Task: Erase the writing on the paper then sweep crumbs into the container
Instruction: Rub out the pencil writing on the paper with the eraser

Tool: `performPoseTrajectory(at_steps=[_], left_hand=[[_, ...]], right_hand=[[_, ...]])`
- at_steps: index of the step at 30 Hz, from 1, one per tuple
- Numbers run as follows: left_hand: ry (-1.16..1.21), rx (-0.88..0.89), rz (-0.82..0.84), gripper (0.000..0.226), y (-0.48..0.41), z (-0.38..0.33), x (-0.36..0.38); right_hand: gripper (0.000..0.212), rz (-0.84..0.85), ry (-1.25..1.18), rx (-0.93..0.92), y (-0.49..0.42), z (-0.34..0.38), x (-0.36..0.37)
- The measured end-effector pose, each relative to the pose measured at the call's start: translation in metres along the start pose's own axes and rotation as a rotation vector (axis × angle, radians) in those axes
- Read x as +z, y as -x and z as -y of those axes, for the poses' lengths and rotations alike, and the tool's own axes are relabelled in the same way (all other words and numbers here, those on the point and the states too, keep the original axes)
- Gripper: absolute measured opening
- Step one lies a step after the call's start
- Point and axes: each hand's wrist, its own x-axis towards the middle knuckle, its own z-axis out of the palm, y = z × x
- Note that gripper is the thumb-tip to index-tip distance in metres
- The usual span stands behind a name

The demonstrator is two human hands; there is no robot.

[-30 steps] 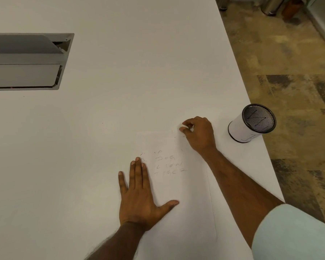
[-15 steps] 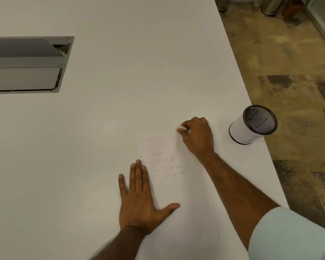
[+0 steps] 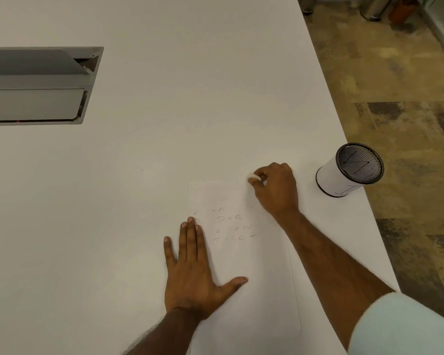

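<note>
A white sheet of paper (image 3: 251, 272) lies on the white table (image 3: 164, 124), with faint pencil words (image 3: 231, 226) near its upper half. My left hand (image 3: 192, 272) lies flat on the paper's left edge, fingers spread. My right hand (image 3: 274, 190) is at the paper's top right corner, fingers pinched on a small white eraser (image 3: 253, 177) that touches the sheet. A white cylindrical container (image 3: 349, 170) with a black mesh inside stands to the right, near the table edge.
A grey metal cable hatch (image 3: 36, 85) is set into the table at the far left. The table's right edge (image 3: 364, 190) runs diagonally just past the container, with mottled brown floor beyond. Metal bins (image 3: 374, 6) stand at the top right.
My right hand has shifted slightly with the eraser, which now shows beyond the fingertips at the paper's top. My left hand has stayed flat on the paper.
</note>
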Motion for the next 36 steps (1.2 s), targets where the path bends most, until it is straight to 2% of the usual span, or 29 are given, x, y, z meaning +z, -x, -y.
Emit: performPoseTrajectory(at_steps=[3, 7, 12, 14, 18, 20, 23, 25, 28, 31, 36], left_hand=[[0.0, 0.0, 0.006, 0.131, 0.001, 0.0, -0.001], [0.002, -0.007, 0.012, 0.133, 0.0, -0.001, -0.001], [0.001, -0.006, 0.015, 0.132, 0.001, -0.001, -0.001], [-0.004, -0.005, 0.004, 0.131, 0.0, 0.0, -0.001], [-0.01, -0.003, 0.0, 0.132, 0.0, -0.001, -0.001], [-0.009, -0.003, -0.002, 0.132, 0.001, -0.001, -0.001], [-0.007, -0.002, -0.003, 0.132, 0.0, -0.001, -0.002], [-0.007, -0.003, 0.002, 0.132, 0.0, -0.001, -0.002], [-0.004, -0.006, 0.008, 0.133, 0.001, 0.0, -0.002], [-0.007, 0.0, -0.002, 0.132, 0.0, 0.0, -0.001], [-0.01, 0.0, -0.006, 0.132, 0.0, -0.001, -0.002]], right_hand=[[0.011, 0.022, -0.124, 0.079, -0.002, -0.004, -0.006], [0.01, -0.063, -0.277, 0.141, 0.023, -0.016, -0.021], [0.009, 0.022, -0.121, -0.035, 0.035, -0.01, -0.006], [0.009, 0.005, -0.024, -0.078, 0.025, -0.01, -0.002], [0.009, -0.021, 0.029, -0.011, 0.004, -0.01, -0.003], [0.009, -0.002, -0.047, 0.05, -0.001, -0.012, -0.006], [0.01, -0.048, -0.314, 0.179, 0.003, -0.017, -0.019], [0.01, -0.049, -0.366, 0.198, 0.016, -0.015, -0.021], [0.009, 0.022, -0.245, 0.099, 0.035, -0.008, -0.009], [0.009, -0.002, -0.045, -0.007, 0.034, -0.011, -0.002], [0.011, -0.057, 0.017, 0.039, 0.005, -0.013, -0.008]])
